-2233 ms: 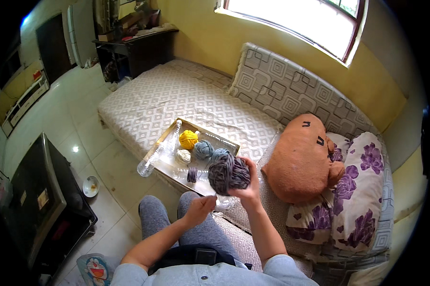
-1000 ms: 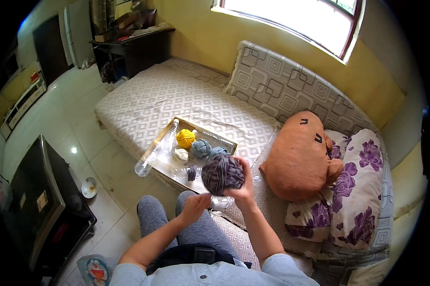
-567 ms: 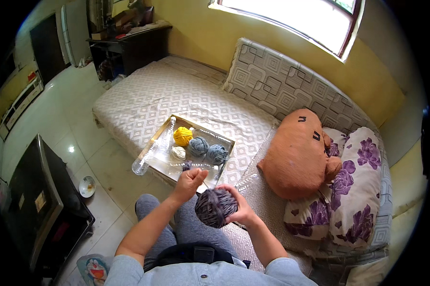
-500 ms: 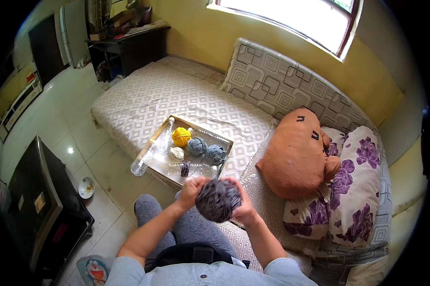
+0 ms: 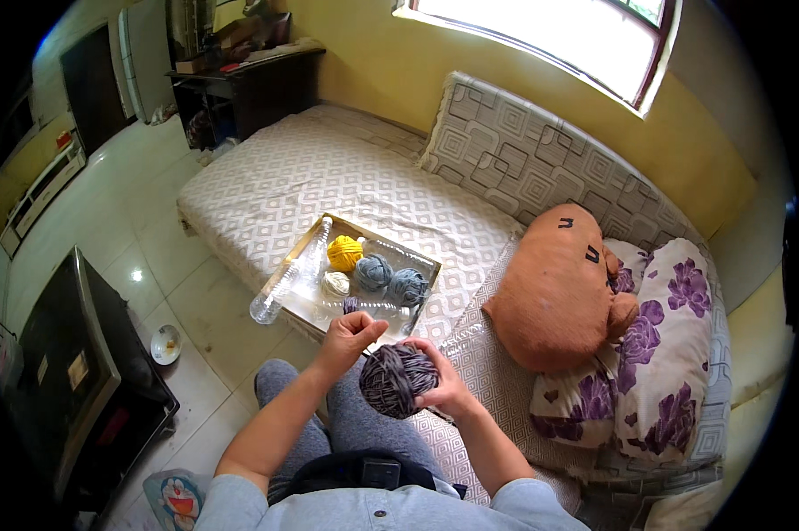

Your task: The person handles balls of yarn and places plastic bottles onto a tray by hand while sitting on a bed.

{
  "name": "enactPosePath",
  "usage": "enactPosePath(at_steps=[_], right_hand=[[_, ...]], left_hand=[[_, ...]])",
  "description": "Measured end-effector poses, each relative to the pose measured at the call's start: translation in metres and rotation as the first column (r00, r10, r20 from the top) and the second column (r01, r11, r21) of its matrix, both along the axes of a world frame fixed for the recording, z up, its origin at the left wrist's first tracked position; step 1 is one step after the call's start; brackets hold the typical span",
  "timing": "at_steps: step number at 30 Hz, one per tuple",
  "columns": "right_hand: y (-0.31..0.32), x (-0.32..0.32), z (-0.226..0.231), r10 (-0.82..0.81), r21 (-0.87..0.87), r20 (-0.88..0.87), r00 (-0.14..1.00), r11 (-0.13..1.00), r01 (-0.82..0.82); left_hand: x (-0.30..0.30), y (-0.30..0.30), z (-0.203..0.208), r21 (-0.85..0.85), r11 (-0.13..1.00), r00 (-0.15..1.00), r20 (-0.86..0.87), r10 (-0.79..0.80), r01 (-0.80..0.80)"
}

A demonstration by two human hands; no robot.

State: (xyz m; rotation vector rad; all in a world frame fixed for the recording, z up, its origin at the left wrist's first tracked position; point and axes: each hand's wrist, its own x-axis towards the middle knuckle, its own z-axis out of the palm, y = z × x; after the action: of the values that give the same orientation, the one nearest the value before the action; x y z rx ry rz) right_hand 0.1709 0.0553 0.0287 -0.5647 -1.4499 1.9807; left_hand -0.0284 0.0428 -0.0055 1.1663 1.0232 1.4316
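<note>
A dark purple-grey ball of yarn (image 5: 397, 382) is held above my lap. My right hand (image 5: 445, 388) grips it from the right side, fingers curved over the top and thumb below. At its upper left, my left hand (image 5: 350, 343) is closed in a pinch, with a short bit of yarn strand showing between that hand and the ball. Just beyond lies a shallow tray (image 5: 280, 270) with yellow yarn (image 5: 344, 253), cream yarn (image 5: 335, 284), two grey-blue balls (image 5: 374, 272) and clear plastic bottles (image 5: 315, 248). A small purple yarn bundle (image 5: 351, 305) is partly hidden behind my left hand.
The tray rests on a patterned couch (image 5: 266, 177). At right are a brown plush toy (image 5: 550, 292) and flowered pillows (image 5: 683, 354). A black cabinet (image 5: 98, 372) stands on the tiled floor at left, with a white bowl (image 5: 165, 344) beside it.
My left hand has lifted off the ball toward the upper left, in a pinch. The ball has turned slightly in my right hand. The whole view has shifted a little.
</note>
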Motion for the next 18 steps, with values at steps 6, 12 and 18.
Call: enactPosePath(at_steps=[6,12,18], right_hand=[[0.001,-0.015,0.011,-0.26,-0.348,-0.311,0.914,0.926,0.145],[-0.014,-0.034,0.008,-0.427,-0.26,-0.189,0.884,0.89,0.374],[-0.014,-0.024,-0.002,-0.196,0.056,-0.037,0.98,0.979,0.198]], left_hand=[[0.026,-0.012,-0.025,-0.157,0.986,0.868,0.495,0.032,0.053],[0.019,-0.029,-0.019,-0.002,0.961,0.904,0.342,-0.258,0.275],[0.0,-0.035,-0.028,-0.087,0.944,0.864,0.435,-0.253,0.32]])
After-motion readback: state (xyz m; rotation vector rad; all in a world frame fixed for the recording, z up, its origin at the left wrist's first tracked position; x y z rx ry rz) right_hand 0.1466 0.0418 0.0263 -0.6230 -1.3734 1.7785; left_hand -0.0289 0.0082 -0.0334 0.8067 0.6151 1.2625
